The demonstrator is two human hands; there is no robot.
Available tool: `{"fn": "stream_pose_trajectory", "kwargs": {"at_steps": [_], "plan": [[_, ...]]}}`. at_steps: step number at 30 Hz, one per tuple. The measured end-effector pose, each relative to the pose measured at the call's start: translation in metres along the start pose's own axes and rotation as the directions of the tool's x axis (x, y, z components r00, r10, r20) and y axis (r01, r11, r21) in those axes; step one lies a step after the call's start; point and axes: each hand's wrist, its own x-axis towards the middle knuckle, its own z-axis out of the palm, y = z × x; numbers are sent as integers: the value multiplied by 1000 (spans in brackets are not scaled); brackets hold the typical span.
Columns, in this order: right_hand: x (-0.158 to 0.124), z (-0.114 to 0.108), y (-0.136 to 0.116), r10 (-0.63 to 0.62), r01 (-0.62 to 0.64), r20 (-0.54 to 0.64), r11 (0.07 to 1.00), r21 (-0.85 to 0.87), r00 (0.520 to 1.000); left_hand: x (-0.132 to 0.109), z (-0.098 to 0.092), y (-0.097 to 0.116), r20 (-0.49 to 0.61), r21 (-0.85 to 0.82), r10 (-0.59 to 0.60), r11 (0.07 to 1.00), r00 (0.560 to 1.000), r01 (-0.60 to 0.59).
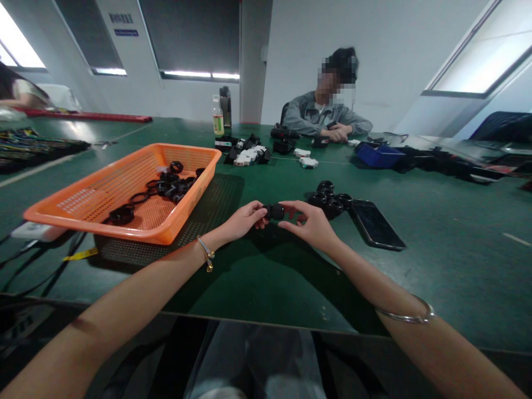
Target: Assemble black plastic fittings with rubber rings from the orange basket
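A black cylindrical part [274, 211] is hanging over the table [270, 282], the left hand [249, 216] pinching one end, the right hand [310, 223] curling at the other, its grip unclear; a slackening left pinch could be sending it rolling toward the black pieces [331, 198]

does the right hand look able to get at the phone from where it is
Probably yes: the phone lies uncovered near the right hand, though that hand is at a black part.

Both hands [242, 219] [315, 224] close, fingers [297, 205] bent
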Motion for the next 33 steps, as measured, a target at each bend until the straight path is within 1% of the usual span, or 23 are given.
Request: {"fn": "stream_pose_trajectory", "kwargs": {"at_steps": [5,11,15,24,33], "plan": [[1,2,3,-38,37,-35,999,-24,999,1,0,-1,5,-5,-9,1000,1000,9],[1,4,3,6,-4,-78,1000,30,997,1,-2,-5,29,-1,12,1000,1000,-12],[1,3,1,-3,5,-67,1000,19,998,1,-3,-4,29,17,26,1000,999,-27],[0,2,2,49,-49,-37,999,6,998,-1,-1,-2,14,19,19,1000,1000,-19],[1,2,2,64,-64,-26,998,-3,998,-1,-1,-2,18,42,23,999,1000,-23]]}}
